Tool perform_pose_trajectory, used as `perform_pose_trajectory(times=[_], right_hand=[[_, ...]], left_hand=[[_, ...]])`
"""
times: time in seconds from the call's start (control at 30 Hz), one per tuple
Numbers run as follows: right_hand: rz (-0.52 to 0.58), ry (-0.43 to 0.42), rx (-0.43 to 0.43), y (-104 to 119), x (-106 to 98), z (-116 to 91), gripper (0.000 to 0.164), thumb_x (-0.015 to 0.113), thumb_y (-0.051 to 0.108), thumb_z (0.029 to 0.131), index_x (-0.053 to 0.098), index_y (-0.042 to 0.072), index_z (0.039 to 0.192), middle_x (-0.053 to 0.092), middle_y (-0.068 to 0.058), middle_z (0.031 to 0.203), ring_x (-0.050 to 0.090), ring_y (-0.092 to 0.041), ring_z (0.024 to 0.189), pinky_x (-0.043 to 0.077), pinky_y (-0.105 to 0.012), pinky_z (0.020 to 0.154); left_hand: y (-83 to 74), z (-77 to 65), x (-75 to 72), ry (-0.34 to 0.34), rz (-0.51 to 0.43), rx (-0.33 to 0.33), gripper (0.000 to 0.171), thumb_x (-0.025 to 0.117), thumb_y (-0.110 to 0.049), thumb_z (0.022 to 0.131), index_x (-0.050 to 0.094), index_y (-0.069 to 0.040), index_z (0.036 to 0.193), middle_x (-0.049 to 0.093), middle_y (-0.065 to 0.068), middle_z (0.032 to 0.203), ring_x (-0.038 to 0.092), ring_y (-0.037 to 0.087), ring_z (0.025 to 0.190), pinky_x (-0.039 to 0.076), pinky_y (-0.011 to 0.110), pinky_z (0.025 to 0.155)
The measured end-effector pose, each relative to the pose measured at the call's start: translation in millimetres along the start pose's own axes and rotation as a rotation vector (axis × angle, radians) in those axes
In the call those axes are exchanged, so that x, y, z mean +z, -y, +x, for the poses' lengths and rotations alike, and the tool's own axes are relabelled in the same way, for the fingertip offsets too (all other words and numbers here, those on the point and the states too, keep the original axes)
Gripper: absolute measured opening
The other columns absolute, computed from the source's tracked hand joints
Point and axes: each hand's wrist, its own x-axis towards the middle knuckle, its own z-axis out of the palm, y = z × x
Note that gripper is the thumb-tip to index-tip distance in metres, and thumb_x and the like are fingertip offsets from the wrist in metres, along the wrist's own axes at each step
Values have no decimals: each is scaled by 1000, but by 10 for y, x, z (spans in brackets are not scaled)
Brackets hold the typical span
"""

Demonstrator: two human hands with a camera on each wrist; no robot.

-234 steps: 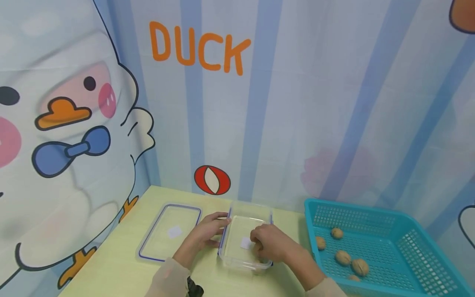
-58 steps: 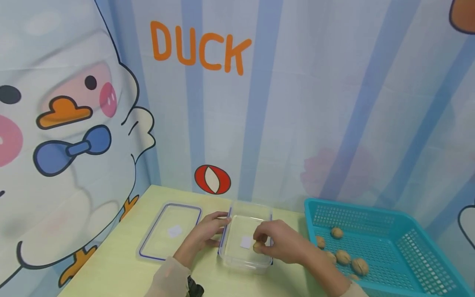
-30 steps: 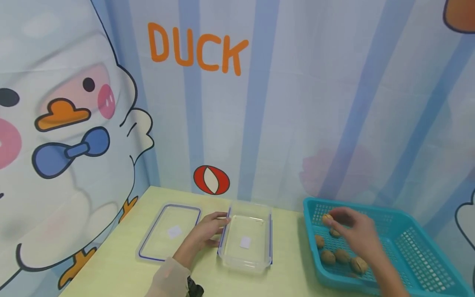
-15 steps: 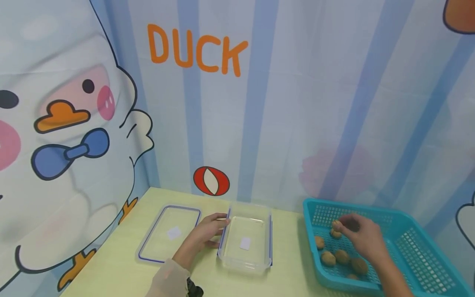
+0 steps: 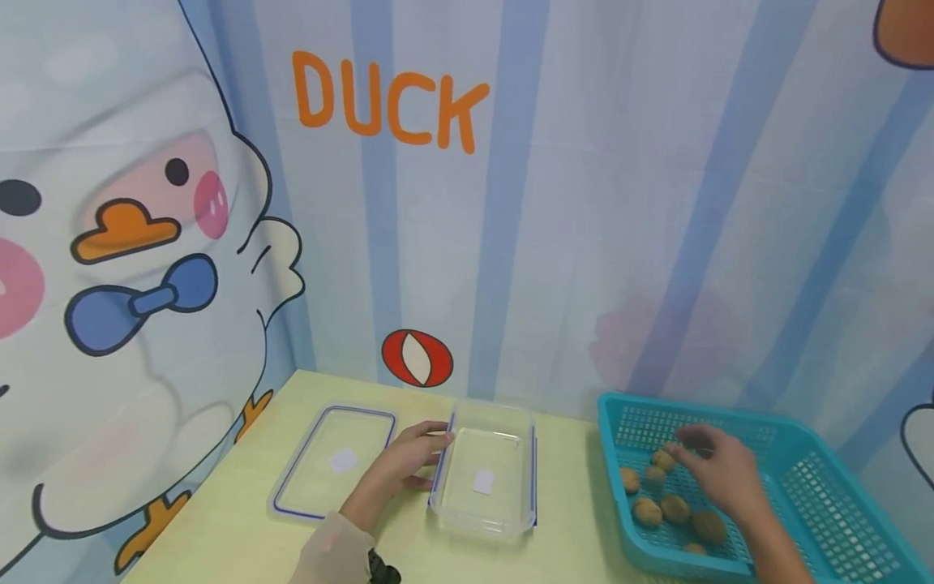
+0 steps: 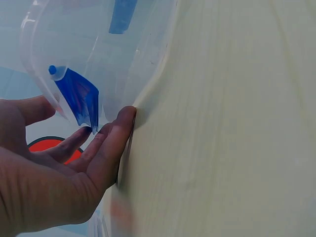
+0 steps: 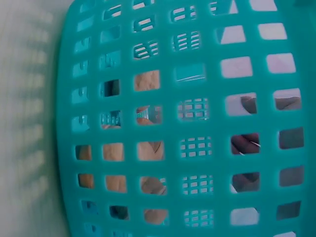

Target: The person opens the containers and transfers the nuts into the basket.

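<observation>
A transparent box (image 5: 485, 519) with blue side latches stands on the table. My left hand (image 5: 416, 454) rests against its left side, one finger at the rim. In the left wrist view, straight fingers (image 6: 113, 148) touch the box near a blue latch (image 6: 79, 96). Over the turquoise basket (image 5: 784, 430), my right hand (image 5: 722, 474) has its thumb and fingers apart, holding nothing. Just below its fingertips is a slightly blurred walnut (image 5: 654, 477), beside another walnut (image 5: 663, 460). Several more walnuts (image 5: 674, 509) lie in the basket. Basket mesh largely hides the right hand in the right wrist view.
Left of the box lies a clear lid (image 5: 332, 487) with a blue seal and a white label. The yellow table (image 5: 409, 543) meets a striped duck curtain (image 5: 569, 203) at the back. Basket walls rise around the walnuts.
My right hand has gone from inside the box to the basket, carrying a walnut, and let it go there. Walnuts in the basket have increased. The left hand has stayed at the box.
</observation>
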Motion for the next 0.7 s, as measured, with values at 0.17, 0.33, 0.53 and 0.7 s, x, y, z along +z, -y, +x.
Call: perform_pose_trajectory(times=[0.17, 0.33, 0.53, 0.7], right_hand=[[47, -70, -41, 152, -69, -137, 56, 65, 42, 107, 62, -5, 137, 67, -29, 131, 62, -50, 121, 50, -65, 98], [121, -42, -109, 536, -51, -310, 51, 65, 41, 107, 62, 1, 139, 68, -22, 132, 63, -45, 123, 50, -64, 100], [154, -39, -213, 1011, 71, -439, 51, 65, 39, 107, 57, 6, 145, 65, -14, 139, 62, -36, 127, 52, -57, 101], [146, -98, -296, 1291, 83, -556, 57, 68, 36, 106, 51, 10, 154, 58, -13, 150, 55, -38, 136, 47, -65, 102]], left_hand=[[-34, 11, 41, 14, 7, 3, 58, 68, -38, 104, 54, -10, 153, 66, 14, 138, 63, 34, 125, 59, 38, 71], [-36, -4, 24, 11, 7, 10, 58, 67, -38, 105, 53, -9, 153, 64, 16, 140, 62, 38, 128, 59, 40, 72], [-49, -97, -68, -27, 37, 42, 59, 64, -34, 108, 48, -4, 156, 59, 23, 145, 63, 43, 127, 61, 50, 84], [-360, -329, -132, -74, 295, 173, 68, 65, -34, 107, 39, 0, 159, 51, 29, 151, 58, 48, 131, 53, 60, 99]])
